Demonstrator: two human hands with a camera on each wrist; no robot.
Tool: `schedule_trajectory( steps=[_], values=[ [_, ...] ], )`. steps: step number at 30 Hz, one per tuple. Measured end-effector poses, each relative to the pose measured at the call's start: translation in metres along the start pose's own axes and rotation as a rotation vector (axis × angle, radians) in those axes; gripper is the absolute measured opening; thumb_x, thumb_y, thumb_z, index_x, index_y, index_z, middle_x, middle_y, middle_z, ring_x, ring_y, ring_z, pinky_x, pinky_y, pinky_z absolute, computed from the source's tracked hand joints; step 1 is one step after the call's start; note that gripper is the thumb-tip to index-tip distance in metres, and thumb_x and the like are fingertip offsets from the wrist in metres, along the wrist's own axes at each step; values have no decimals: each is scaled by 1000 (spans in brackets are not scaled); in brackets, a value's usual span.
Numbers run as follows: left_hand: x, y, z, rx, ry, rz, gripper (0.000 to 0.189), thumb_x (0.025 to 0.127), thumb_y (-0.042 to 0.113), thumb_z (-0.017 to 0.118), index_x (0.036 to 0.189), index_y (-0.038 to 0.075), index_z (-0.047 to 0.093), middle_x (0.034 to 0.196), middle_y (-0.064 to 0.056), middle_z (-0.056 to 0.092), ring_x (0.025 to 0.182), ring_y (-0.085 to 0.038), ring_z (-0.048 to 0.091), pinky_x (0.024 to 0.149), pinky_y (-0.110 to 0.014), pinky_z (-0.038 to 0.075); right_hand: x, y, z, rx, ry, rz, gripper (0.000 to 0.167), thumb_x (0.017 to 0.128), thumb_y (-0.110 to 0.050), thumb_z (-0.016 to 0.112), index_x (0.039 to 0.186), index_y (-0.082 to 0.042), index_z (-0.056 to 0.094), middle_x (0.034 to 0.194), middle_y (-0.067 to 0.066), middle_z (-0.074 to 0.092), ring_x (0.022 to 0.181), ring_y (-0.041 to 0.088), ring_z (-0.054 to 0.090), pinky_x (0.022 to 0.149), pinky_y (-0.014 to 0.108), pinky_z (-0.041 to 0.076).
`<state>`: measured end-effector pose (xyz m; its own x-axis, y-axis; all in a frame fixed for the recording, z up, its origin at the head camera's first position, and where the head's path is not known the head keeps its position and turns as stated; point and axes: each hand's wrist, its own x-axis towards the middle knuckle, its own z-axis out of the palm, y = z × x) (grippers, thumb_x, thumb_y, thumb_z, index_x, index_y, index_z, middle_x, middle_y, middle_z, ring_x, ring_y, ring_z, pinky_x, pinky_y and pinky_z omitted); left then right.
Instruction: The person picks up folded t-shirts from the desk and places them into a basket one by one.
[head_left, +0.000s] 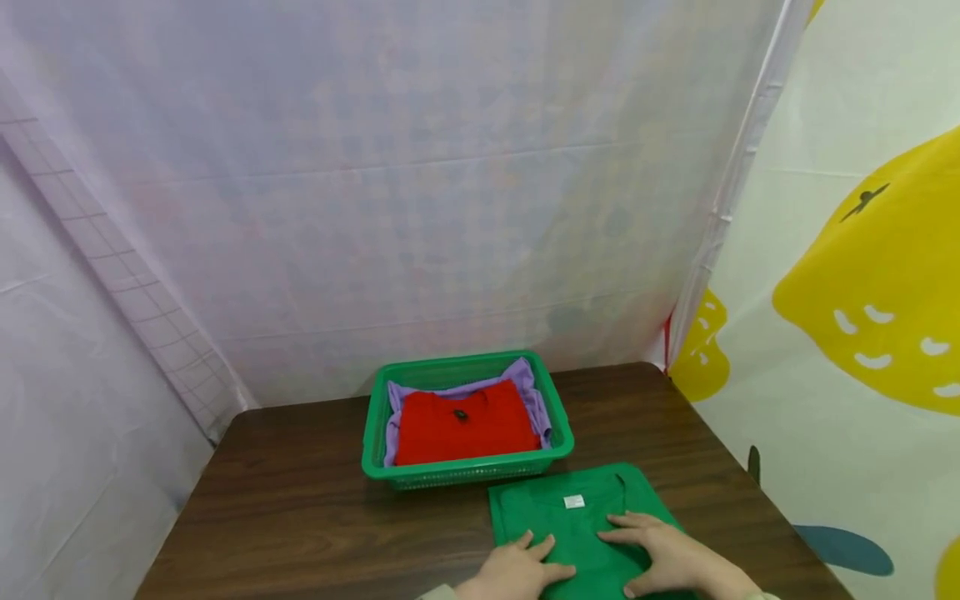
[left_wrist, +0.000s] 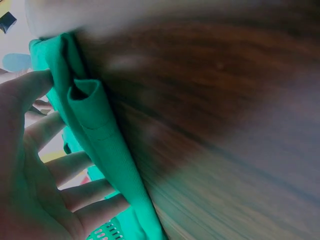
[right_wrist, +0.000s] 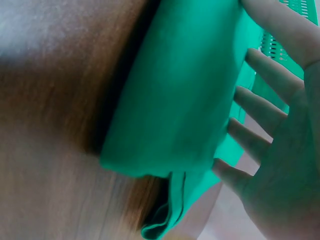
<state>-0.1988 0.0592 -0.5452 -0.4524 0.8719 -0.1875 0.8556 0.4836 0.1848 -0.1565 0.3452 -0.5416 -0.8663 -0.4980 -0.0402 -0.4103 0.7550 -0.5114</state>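
A folded green shirt (head_left: 558, 525) with a white neck label lies on the brown table at the near right. My left hand (head_left: 517, 571) rests on its left part, fingers spread and fairly straight. On the right part lies my right hand (head_left: 667, 554), its fingers also spread over the cloth. The left wrist view shows the layered green edge (left_wrist: 107, 135) under my straight fingertips. In the right wrist view, a thick rounded fold of the shirt (right_wrist: 170, 95) lies beside the outstretched fingers.
Behind the shirt stands a green plastic basket (head_left: 468, 362) with perforated sides. Inside it, a folded red garment (head_left: 465, 433) lies on a purple cloth (head_left: 528, 387). The wooden table (head_left: 300, 517) reaches back to a pale hanging curtain (head_left: 450, 208). A lemon-printed sheet (head_left: 825, 208) hangs along the right side.
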Motion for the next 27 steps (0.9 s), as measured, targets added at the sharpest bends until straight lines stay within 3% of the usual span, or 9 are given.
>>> schedule_trajectory(
  steps=[7, 27],
  values=[
    [-8, -6, 2, -15, 15, 23, 51, 93, 57, 52, 141, 39, 50, 144, -3, 48, 124, -32, 52, 93, -36, 50, 2, -5, 1, -19, -6, -25, 63, 76, -43, 79, 133, -24, 61, 137, 18, 52, 122, 54, 41, 85, 73, 38],
    [-36, -21, 8, -44, 19, -3, 49, 94, 55, 51, 141, 38, 51, 145, -3, 47, 125, -33, 50, 90, -39, 51, 20, -19, 15, -26, -24, -74, 64, 79, -47, 76, 137, -27, 57, 141, 11, 50, 125, 52, 39, 88, 73, 36]
  ],
)
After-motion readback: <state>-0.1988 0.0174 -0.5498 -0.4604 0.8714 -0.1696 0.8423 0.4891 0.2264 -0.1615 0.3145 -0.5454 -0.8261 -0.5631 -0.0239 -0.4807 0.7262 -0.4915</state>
